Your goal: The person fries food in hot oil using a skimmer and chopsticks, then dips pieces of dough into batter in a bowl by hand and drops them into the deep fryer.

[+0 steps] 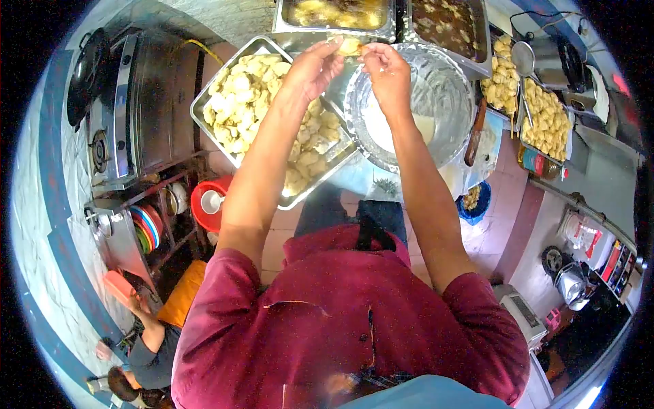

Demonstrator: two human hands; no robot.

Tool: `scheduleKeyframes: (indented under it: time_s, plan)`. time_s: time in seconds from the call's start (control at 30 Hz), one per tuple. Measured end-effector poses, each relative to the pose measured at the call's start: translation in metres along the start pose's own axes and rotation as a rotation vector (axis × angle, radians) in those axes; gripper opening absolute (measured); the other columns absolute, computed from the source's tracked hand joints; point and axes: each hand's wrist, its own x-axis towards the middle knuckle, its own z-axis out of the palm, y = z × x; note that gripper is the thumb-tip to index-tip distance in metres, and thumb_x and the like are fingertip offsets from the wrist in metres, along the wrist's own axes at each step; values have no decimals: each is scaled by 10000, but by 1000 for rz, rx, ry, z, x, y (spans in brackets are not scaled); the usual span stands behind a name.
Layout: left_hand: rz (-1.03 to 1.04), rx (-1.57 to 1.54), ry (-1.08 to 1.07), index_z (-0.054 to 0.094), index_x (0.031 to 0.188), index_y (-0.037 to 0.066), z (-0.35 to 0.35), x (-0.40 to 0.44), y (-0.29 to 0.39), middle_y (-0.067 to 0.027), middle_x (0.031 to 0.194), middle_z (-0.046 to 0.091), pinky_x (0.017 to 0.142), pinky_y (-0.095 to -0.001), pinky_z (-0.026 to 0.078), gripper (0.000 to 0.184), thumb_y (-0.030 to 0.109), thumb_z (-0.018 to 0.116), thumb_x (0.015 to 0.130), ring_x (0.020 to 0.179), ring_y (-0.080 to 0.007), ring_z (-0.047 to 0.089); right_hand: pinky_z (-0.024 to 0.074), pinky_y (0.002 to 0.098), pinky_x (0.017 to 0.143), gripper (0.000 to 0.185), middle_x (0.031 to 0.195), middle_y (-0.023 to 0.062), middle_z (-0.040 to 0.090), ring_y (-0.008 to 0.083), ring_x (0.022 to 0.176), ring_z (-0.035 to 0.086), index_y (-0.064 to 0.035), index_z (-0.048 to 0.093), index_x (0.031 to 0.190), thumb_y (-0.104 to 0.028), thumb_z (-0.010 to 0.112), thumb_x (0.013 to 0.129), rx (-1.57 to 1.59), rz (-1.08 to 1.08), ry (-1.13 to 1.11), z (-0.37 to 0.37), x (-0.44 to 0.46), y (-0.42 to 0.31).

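My left hand and my right hand are raised together at the far side of the work area. A small yellow food piece is pinched between their fingertips; its exact kind is unclear. Under my left forearm lies a metal tray heaped with pale yellow food pieces. Below my right hand stands a wide metal bowl with white batter in the bottom and smeared up its walls.
Two oil-filled fryer pans stand just beyond my hands, with pieces in them. At right are trays of golden pieces, a skimmer and a knife-like wooden-handled tool. A red bucket sits lower left; another person is behind.
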Motion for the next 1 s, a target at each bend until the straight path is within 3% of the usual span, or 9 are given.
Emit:
scheduleKeyframes:
  time_s: [0.33, 0.43, 0.57, 0.6, 0.63, 0.77, 0.83, 0.9, 1.0]
  plan:
    - [-104, -178, -73, 577, 999, -35, 6, 9, -13, -112, 893, 622, 636, -251, 566, 234, 138, 689, 889, 715, -174, 616, 438, 223, 588, 167, 841, 62, 683, 94, 654, 566, -18, 626, 1015, -144, 622, 905, 722, 373, 171, -20, -4, -2]
    - [-10, -43, 157, 575, 1011, -35, 7, 21, -6, -102, 817, 621, 655, -261, 548, 217, 124, 662, 893, 724, -175, 624, 440, 230, 586, 144, 846, 65, 685, 89, 647, 550, -26, 633, 987, -141, 621, 900, 444, 328, 244, -41, -15, -17]
    - [487, 1316, 194, 655, 996, 13, -37, 110, 33, -84, 894, 696, 748, -311, 499, 256, 214, 697, 842, 779, -153, 621, 463, 222, 628, 107, 864, 19, 690, 71, 723, 588, -39, 679, 982, -78, 626, 898, -8, 213, 177, -101, -79, -38]
    - [818, 1266, 87, 682, 1048, 27, -10, 97, 36, -105, 930, 700, 783, -312, 498, 281, 210, 702, 835, 844, -162, 627, 459, 222, 627, 119, 864, 15, 686, 69, 716, 581, -31, 679, 992, -78, 619, 902, -102, 204, 291, -132, -94, -38]
    - [621, 1411, 187, 659, 1162, 27, 14, 81, 44, -127, 1021, 699, 834, -319, 492, 359, 188, 692, 843, 929, -179, 633, 456, 222, 627, 130, 863, 12, 682, 67, 709, 575, -22, 680, 1002, -77, 612, 906, -189, 198, 394, -163, -113, -37]
    - [719, 1428, 71, 605, 1256, 11, 12, 78, 52, -139, 1142, 674, 895, -328, 473, 440, 208, 674, 868, 1014, -225, 631, 485, 223, 614, 107, 777, 22, 675, 72, 685, 602, -25, 696, 954, -87, 618, 915, -557, 196, 782, -326, -195, -6]
    - [823, 1420, 130, 604, 1248, -5, -5, 73, 42, -134, 1170, 657, 907, -323, 462, 432, 224, 664, 886, 1017, -219, 617, 498, 251, 603, 101, 772, 71, 698, 120, 646, 623, -44, 710, 929, -110, 655, 877, -459, 265, 897, -392, -227, 3]
    - [640, 1363, 189, 604, 1240, -7, -24, 52, 31, -110, 1175, 650, 892, -298, 459, 395, 197, 648, 905, 1005, -178, 604, 532, 326, 652, 157, 868, 97, 722, 198, 723, 673, -76, 730, 927, -179, 664, 828, -1125, 511, 916, -455, -257, 23]
    - [551, 1297, 191, 596, 1231, -11, -39, -2, 19, -75, 1118, 653, 793, -253, 474, 352, 149, 623, 918, 944, -135, 600, 536, 424, 748, 343, 855, 151, 716, 354, 807, 684, -84, 714, 983, -356, 718, 775, -1415, 740, 986, -547, -286, 51]
